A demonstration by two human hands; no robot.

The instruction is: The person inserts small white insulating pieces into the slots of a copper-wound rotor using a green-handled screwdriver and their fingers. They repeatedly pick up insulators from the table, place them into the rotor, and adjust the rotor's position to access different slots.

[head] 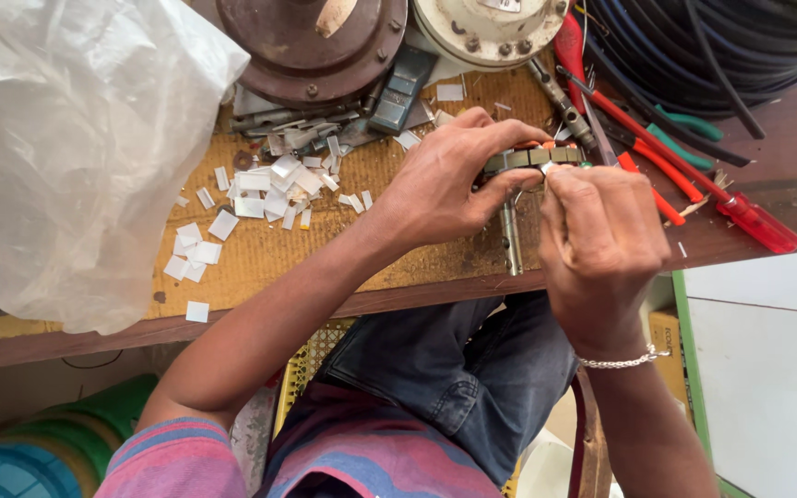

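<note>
Metal stator core (535, 157) sits gripped in my left hand (445, 184); my right hand (597, 235) seems to pinch something small against it.

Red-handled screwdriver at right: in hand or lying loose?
Lying loose. The red screwdriver rests flat on the workbench, clear of both hands.

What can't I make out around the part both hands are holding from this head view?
- Metal part: mostly covered by the left hand and right hand; its shape is unclear.
- Right fingertips: whatever they pinch is too small to tell.
- Brown round housing: cut off by the top edge.
- Red-handled screwdriver: tip hidden among tools.
</note>
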